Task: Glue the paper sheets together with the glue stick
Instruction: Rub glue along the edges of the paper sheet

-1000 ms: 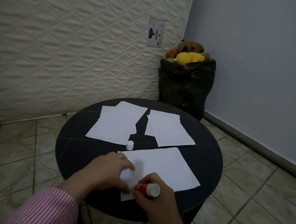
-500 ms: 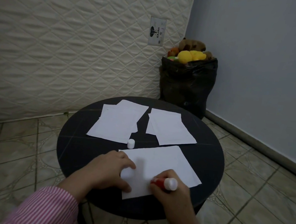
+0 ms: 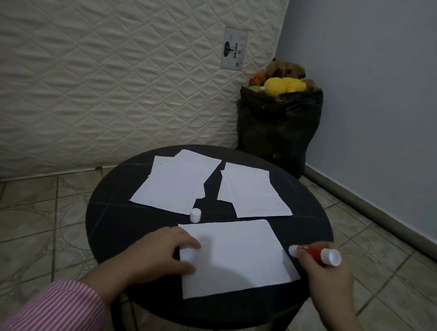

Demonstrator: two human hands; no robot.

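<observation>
A white paper sheet [image 3: 237, 256] lies at the near side of the round black table [image 3: 115, 208]. My left hand [image 3: 159, 256] presses its left edge flat with fingers spread on the paper. My right hand [image 3: 326, 279] grips a red glue stick [image 3: 316, 253], uncapped, its white tip just past the sheet's right edge. The white cap [image 3: 195, 214] stands on the table beyond the sheet. Two piles of white sheets lie farther back, one on the left [image 3: 175, 185] and one on the right [image 3: 252, 193].
A quilted mattress [image 3: 102, 58] leans against the wall behind the table. A black bag [image 3: 278, 128] full of soft toys stands in the corner by the blue wall. Tiled floor surrounds the table.
My right hand has carried the glue stick rightward along the sheet's near part, from its lower left to just beyond its right edge. My left hand has stayed on the paper.
</observation>
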